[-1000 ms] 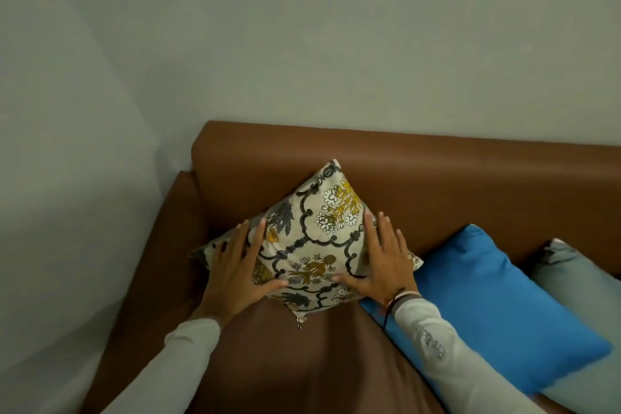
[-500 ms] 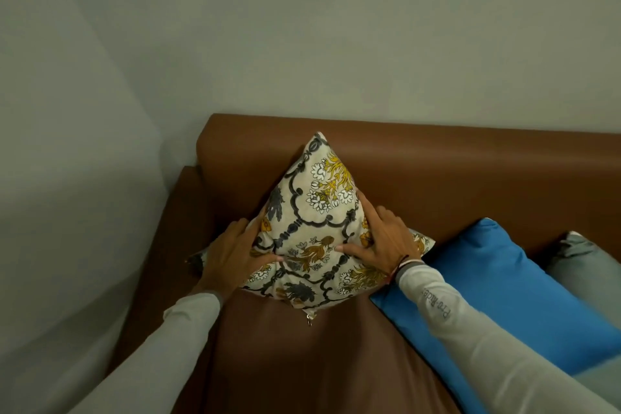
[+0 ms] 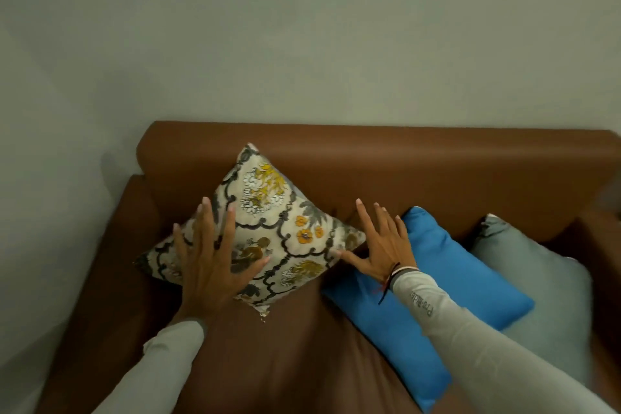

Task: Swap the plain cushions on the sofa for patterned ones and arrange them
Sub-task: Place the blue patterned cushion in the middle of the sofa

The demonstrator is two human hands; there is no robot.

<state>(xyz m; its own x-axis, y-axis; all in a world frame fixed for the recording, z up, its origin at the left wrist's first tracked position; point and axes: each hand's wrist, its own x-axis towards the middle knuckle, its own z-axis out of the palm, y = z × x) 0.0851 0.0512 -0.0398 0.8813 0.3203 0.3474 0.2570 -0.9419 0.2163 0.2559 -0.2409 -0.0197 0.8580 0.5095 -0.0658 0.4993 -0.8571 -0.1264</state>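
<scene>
A floral patterned cushion [image 3: 275, 228], cream with grey scrolls and yellow flowers, stands on one corner against the brown sofa's backrest [image 3: 403, 165] at the left end. My left hand [image 3: 210, 262] lies flat on its lower left face, fingers spread. My right hand [image 3: 379, 245] is spread open just beside the cushion's right corner, thumb touching or nearly touching it. A plain blue cushion [image 3: 447, 286] lies to the right on the seat, partly under my right forearm. A plain pale grey-blue cushion [image 3: 544, 282] sits behind and right of it.
The sofa's left armrest [image 3: 111, 262] runs down the left side next to a pale wall. Bare brown seat [image 3: 285, 363] stretches in front of the patterned cushion. A plain wall rises behind the backrest.
Both hands have opened and come off the cushion's sides; the right hand has moved right to the corner. The cushion now leans on the backrest, showing more of its right half.
</scene>
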